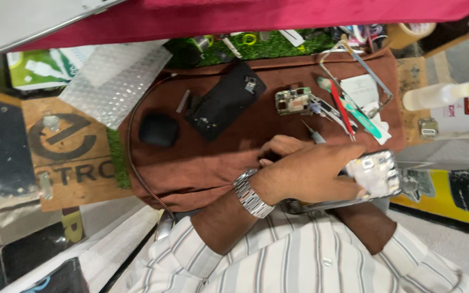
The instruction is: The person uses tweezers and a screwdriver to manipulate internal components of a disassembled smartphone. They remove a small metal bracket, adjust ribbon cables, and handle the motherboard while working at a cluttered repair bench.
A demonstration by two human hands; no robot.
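My left hand (pixel 308 173), with a metal watch (pixel 251 193) on its wrist, reaches across to the right, and its fingers grip an opened phone (pixel 380 172) with bare silvery insides. The thin tip of a tool (pixel 314 134) sticks out just above this hand; what holds it is hidden. My right forearm (pixel 366 223) passes under the left hand, which hides the right hand. Both arms wear striped sleeves. The work lies on a brown mat (pixel 218 163).
On the mat lie a black phone back cover (pixel 226 100), a black rounded case (pixel 158 130), a small circuit board (pixel 293 101), red tweezers (pixel 343 111) and a green-handled tool (pixel 360 120). Bubble wrap (pixel 116 81) sits at the left, a white bottle (pixel 439 95) at the right.
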